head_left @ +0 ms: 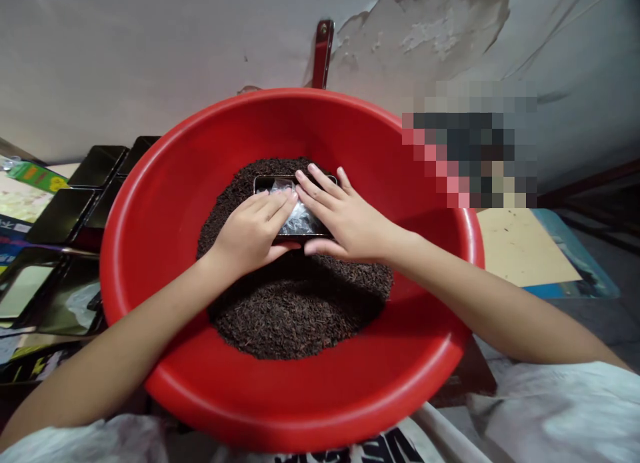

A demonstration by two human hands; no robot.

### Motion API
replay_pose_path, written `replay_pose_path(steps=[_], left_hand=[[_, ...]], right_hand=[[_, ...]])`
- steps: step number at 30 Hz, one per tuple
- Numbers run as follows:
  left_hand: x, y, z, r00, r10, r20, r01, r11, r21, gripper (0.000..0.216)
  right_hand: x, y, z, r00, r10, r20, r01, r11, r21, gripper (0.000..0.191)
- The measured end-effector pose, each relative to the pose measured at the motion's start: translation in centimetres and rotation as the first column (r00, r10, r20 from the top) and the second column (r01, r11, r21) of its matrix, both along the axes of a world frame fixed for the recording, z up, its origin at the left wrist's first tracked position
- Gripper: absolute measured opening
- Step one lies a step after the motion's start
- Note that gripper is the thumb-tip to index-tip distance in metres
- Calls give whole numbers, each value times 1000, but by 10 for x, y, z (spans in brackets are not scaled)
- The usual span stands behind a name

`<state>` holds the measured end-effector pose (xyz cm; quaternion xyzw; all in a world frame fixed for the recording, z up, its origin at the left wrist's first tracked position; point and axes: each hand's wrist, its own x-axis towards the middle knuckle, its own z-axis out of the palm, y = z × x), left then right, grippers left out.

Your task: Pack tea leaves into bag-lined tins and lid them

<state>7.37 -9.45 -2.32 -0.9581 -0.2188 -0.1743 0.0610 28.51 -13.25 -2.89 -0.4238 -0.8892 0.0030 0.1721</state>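
A dark, rectangular metal tin [310, 235] rests on a heap of dark, dry loose leaves that look like tea [287, 316]. Clear crinkled plastic film [300, 221] fills its inside. From the left, my left hand [253, 229] lies with stretched fingers on the film, its thumb along the tin's near side. My right hand [345, 216] spreads its fingers over the tin's right end, and its thumb reaches the near side. Both hands touch the tin from above, neither wrapped round it. Whatever lies under the film is hidden.
A large red plastic basin [165, 356] holds the leaves. Several dark tins [65, 216] stand to its left, near a green box [37, 176]. A tan sheet [525, 246] lies on a bluish board at right. Behind rises a wall with peeling paint [425, 29].
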Motion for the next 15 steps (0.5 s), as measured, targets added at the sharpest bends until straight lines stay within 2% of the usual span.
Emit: replay_pose_path(steps=[3, 9, 12, 15], left_hand=[[-3, -1, -1, 1000, 5, -3, -5, 1000, 28, 54], [6, -22, 0, 990, 137, -33, -136, 990, 45, 49], [12, -31, -3, 976, 206, -67, -202, 978, 56, 51], [14, -31, -3, 967, 242, -85, -236, 969, 73, 51]], right_hand=[[-10, -7, -3, 995, 9, 97, -20, 993, 113, 79], [-35, -21, 1, 932, -164, 323, 90, 969, 231, 54], [-41, -22, 5, 896, -209, 393, 127, 966, 225, 47], [-42, -16, 12, 882, -168, 439, 99, 979, 176, 46]])
